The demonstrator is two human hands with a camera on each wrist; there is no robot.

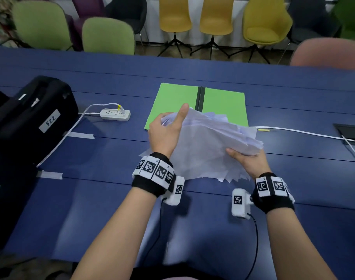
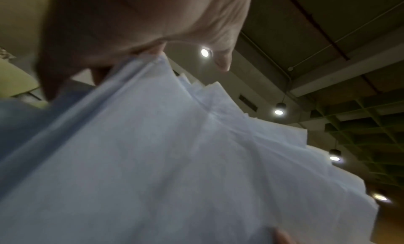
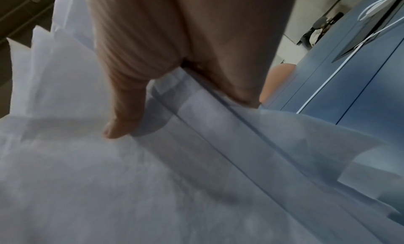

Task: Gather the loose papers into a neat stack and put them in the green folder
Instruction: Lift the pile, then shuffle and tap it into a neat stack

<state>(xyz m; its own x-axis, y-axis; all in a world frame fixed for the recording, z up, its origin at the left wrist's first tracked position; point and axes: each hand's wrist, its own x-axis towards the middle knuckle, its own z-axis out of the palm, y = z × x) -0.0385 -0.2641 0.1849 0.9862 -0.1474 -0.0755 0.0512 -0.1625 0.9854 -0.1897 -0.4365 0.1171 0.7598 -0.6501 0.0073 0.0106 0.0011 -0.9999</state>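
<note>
We see a long blue table (image 1: 192, 229) running across the view, with a row of green and yellow chairs (image 1: 215, 15) beyond its far edge. At the left sits a black case (image 1: 37, 110) bearing a white label. The green folder (image 1: 172, 102) lies open and flat on the table past the hands, its dark spine in the middle. In front of it, raised at a slant above the table, is the bundle of loose papers (image 1: 204, 146), its sheets uneven, with corners fanning out along the near edge. Our left hand (image 1: 166, 132) grips the bundle's upper left end, fingers curled round the edge and thumb pointing up. Our right hand (image 1: 247, 158) pinches the right side, thumb pressed on top and fingers underneath. A white power strip (image 1: 115, 114) lies left of the folder, and a white cable (image 1: 303, 133) trails off to the right.
</note>
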